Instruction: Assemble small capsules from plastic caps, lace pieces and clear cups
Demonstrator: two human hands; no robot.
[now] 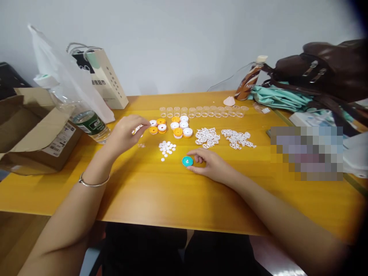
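Observation:
My right hand (212,164) rests on the table with thumb and forefinger around the rim of a round teal disc (188,161), which has a small pale piece at its centre. My left hand (128,132) hovers at the left of the orange and white round pieces (153,130). Its fingertips are pinched together; whatever they hold, if anything, is too small to make out. Partly behind this hand lie some small white parts (138,130). Tiny clear bits (141,145) lie just below it. Between the hands is a scatter of small white discs (166,147).
Two rows of clear cups (201,112) stand behind, with white openwork pieces (207,138) in front. An open cardboard box (57,149), water bottle (92,124) and paper bag (110,82) are left. A brown bottle (249,82) and dark bag (330,73) are right.

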